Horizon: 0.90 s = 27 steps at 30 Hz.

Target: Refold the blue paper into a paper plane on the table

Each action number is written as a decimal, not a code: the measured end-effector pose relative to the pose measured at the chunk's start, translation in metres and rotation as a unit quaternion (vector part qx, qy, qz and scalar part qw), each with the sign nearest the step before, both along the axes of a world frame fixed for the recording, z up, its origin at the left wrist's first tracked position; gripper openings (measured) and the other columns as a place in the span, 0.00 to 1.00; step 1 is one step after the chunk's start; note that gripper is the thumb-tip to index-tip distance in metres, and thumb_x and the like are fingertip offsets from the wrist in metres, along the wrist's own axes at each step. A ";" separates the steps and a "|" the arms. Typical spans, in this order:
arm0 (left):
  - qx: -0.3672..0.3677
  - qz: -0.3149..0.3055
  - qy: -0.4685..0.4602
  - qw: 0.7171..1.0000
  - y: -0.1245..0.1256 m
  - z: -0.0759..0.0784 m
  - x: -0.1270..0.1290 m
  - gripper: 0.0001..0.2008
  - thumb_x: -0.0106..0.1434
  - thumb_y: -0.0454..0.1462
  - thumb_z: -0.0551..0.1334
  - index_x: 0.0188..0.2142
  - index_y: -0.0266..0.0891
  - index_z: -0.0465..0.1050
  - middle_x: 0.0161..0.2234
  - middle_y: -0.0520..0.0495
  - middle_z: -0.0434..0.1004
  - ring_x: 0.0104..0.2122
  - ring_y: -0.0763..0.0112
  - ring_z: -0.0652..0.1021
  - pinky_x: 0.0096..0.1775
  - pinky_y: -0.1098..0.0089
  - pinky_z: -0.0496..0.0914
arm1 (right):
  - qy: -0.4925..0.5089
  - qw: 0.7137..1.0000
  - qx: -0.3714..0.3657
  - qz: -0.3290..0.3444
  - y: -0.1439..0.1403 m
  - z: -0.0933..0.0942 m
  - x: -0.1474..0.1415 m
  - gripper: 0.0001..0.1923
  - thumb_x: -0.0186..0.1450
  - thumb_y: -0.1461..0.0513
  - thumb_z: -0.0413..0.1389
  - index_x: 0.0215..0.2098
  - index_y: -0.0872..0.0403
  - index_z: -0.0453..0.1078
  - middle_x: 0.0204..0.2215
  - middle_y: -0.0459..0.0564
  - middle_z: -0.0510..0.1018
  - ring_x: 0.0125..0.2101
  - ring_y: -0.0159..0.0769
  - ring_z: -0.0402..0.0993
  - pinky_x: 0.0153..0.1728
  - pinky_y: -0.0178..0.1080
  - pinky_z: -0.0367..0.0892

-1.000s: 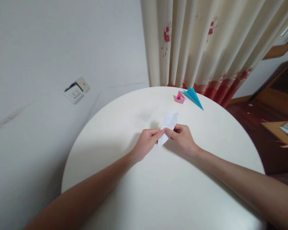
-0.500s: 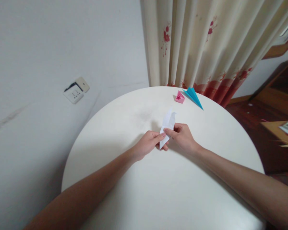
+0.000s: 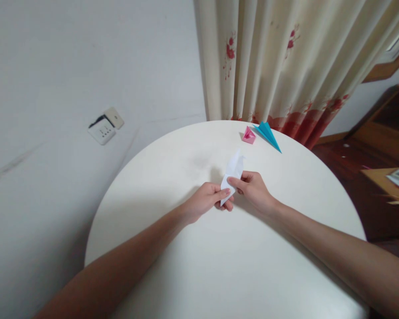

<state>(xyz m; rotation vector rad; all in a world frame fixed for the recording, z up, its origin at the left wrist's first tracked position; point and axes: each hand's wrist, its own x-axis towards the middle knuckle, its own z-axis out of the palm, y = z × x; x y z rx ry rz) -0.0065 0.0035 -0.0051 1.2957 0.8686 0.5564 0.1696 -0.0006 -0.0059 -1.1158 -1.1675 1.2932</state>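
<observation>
White paper (image 3: 234, 167) slanted away rightward; your left hand (image 3: 202, 200) pinched its near end, your right hand (image 3: 255, 191) its middle section

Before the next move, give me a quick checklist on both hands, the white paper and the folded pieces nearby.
1. Left hand holding the white paper: ok, at its near end.
2. Right hand holding it: ok, at its right edge.
3. Pink folded paper apart from both hands: ok.
4. Blue paper plane wholly on the table: cannot tell, its tail overlaps the far rim in view.
5. Folds on the paper's underside: cannot tell, hidden.
</observation>
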 end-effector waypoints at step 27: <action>0.193 0.199 0.030 0.960 0.008 0.000 0.000 0.14 0.62 0.45 0.65 0.29 0.37 0.80 0.29 0.48 0.81 0.31 0.68 0.77 0.36 0.71 0.68 | -0.159 0.976 0.119 0.092 0.005 0.002 0.013 0.18 0.63 0.53 0.57 0.18 0.53 0.69 0.17 0.43 0.68 0.21 0.30 0.59 0.24 0.36 0.53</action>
